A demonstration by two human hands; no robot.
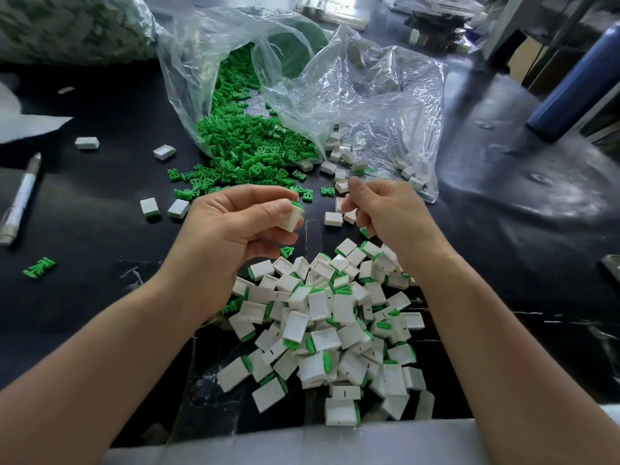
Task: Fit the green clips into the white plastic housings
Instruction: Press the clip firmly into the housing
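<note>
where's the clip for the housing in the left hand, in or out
In: green clip sits in the top of the white housing the left hand holds.

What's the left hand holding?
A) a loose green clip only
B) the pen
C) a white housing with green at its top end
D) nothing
C: the left hand pinches a white housing between thumb and fingers, with a green clip showing at its upper end.

One view only — head-worn, wide-angle, facing forward and down, close above the black table.
</note>
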